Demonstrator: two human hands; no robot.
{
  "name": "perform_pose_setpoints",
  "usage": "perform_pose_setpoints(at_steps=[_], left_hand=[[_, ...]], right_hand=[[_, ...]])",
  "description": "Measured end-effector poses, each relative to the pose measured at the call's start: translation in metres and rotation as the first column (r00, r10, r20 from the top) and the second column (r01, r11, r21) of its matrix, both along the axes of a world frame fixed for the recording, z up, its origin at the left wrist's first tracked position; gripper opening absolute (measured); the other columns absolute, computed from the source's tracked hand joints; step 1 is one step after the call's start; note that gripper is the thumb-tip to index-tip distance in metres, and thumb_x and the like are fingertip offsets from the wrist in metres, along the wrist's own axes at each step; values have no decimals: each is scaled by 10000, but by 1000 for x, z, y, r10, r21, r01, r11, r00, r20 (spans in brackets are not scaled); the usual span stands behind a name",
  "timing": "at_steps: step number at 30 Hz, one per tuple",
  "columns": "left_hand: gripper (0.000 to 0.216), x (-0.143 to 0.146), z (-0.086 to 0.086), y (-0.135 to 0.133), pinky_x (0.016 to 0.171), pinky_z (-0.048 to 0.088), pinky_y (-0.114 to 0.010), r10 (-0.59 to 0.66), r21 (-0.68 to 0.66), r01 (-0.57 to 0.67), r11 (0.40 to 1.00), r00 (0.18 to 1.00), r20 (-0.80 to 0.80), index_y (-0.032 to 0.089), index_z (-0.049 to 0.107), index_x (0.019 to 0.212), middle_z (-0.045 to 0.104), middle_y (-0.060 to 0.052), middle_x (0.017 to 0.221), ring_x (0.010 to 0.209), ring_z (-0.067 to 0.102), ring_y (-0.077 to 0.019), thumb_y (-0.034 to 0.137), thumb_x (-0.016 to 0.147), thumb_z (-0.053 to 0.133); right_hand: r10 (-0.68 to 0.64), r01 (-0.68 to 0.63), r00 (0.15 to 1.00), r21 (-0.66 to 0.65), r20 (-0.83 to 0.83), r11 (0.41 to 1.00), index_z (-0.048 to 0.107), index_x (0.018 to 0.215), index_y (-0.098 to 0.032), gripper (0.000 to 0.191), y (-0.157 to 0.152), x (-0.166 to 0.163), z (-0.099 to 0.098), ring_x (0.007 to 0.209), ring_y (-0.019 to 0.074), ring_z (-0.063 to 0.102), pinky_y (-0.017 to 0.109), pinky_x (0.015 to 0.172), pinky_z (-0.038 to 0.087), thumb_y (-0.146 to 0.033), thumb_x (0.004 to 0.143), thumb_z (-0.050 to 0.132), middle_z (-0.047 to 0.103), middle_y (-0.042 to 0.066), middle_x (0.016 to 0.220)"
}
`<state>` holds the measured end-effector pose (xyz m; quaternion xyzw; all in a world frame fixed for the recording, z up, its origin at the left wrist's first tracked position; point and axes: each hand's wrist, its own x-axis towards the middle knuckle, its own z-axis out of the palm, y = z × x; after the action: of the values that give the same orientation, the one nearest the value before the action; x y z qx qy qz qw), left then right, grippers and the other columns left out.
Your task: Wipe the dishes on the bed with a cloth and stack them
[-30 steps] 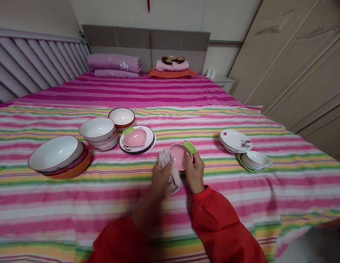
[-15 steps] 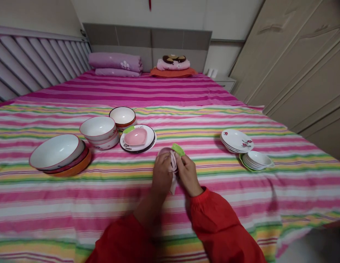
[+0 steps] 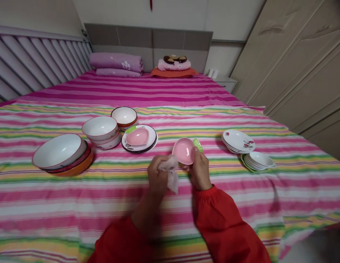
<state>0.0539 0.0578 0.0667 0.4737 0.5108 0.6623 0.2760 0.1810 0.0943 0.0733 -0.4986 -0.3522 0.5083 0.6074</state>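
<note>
My right hand (image 3: 200, 168) grips a small pink dish (image 3: 183, 151) by its right side, near a green leaf-shaped handle. The dish is tipped so that its glossy inside faces me. A crumpled pale cloth (image 3: 172, 173) is bunched in my left hand (image 3: 158, 174), just left of the dish and apart from it. A matching pink dish (image 3: 137, 136) with a green leaf rests on a stack of dark-rimmed white plates (image 3: 152, 144), beyond my left hand.
Bowls in stacks (image 3: 100, 128) stand at the left, the widest (image 3: 58, 151) nearest me. Toward the right are flowered plates (image 3: 238, 140) and small white dishes (image 3: 259, 159). All lie on a striped bedspread (image 3: 131, 204). Folded bedding (image 3: 116, 62) sits by the headboard.
My hands have moved apart. The pink dish, earlier mostly covered by the cloth and my fingers, has shifted right in my right hand and shows its inside; the cloth has come away with my left.
</note>
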Motion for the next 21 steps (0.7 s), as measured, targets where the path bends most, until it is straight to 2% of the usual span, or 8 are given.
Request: perform_pose_setpoints(at_steps=[2, 4, 8, 11, 13, 16, 18, 21], left_hand=[[198, 0, 2, 4, 599, 440, -257, 112, -182, -59, 982, 947, 300, 183, 598, 830, 614, 3, 722, 654, 580, -156, 189, 656, 502], [236, 3, 5, 6, 671, 482, -284, 113, -260, 4, 966, 895, 432, 174, 617, 928, 664, -25, 817, 751, 629, -185, 263, 724, 540], [324, 10, 11, 3, 1022, 385, -317, -53, -138, 102, 985, 945, 322, 187, 640, 1046, 637, -89, 1179, 1216, 508, -239, 395, 802, 604], [406, 9, 13, 0, 1078, 339, -316, -103, -122, 153, 981, 934, 342, 202, 632, 1110, 610, -77, 1252, 1295, 440, -243, 469, 806, 622], [441, 7, 15, 2, 1023, 412, -353, -117, -198, 249, 948, 851, 511, 172, 640, 1096, 659, -89, 1166, 1206, 531, -267, 504, 807, 608], [447, 7, 18, 6, 954, 477, -388, -91, -252, 434, 865, 629, 772, 114, 649, 1068, 714, -114, 1018, 1078, 622, -275, 491, 856, 534], [419, 12, 19, 9, 963, 479, -377, -57, -237, 499, 834, 505, 861, 100, 654, 1061, 725, -120, 982, 1058, 638, -258, 445, 895, 484], [366, 23, 18, 9, 981, 473, -355, -32, -217, 555, 803, 403, 915, 105, 658, 1066, 730, -109, 980, 1063, 641, -231, 371, 923, 453]], right_hand=[[34, -40, 993, -55, -116, 998, 505, 655, -215, 410, 2, 3, 1, 336, 115, 445, 237, 319, 326, -600, 758, 604, 484, -47, 408], [92, -108, 979, -77, -182, 991, 523, 661, -207, 394, 4, 4, 0, 333, 102, 441, 219, 304, 307, -576, 740, 637, 503, -40, 430], [203, -228, 960, -122, -191, 966, 576, 695, -191, 381, 2, -1, -5, 319, 77, 382, 201, 282, 223, -560, 723, 665, 507, -43, 449], [261, -285, 949, -125, -178, 950, 605, 665, -176, 377, 0, -5, -8, 390, 88, 431, 209, 337, 290, -534, 673, 723, 555, -24, 496], [310, -335, 933, -119, -183, 935, 616, 626, -169, 375, -2, -7, -8, 468, 113, 494, 229, 417, 368, -514, 631, 762, 600, 0, 543], [338, -367, 917, -115, -212, 923, 640, 630, -164, 359, -4, -9, -6, 523, 135, 528, 259, 501, 411, -492, 609, 785, 626, 11, 578], [294, -322, 927, -93, -233, 942, 628, 617, -169, 350, -5, -11, -5, 510, 125, 505, 260, 507, 395, -484, 618, 782, 607, -5, 563], [186, -201, 954, -42, -236, 979, 576, 595, -182, 361, -3, -10, -5, 489, 106, 448, 248, 487, 354, -487, 643, 763, 554, -35, 535]])
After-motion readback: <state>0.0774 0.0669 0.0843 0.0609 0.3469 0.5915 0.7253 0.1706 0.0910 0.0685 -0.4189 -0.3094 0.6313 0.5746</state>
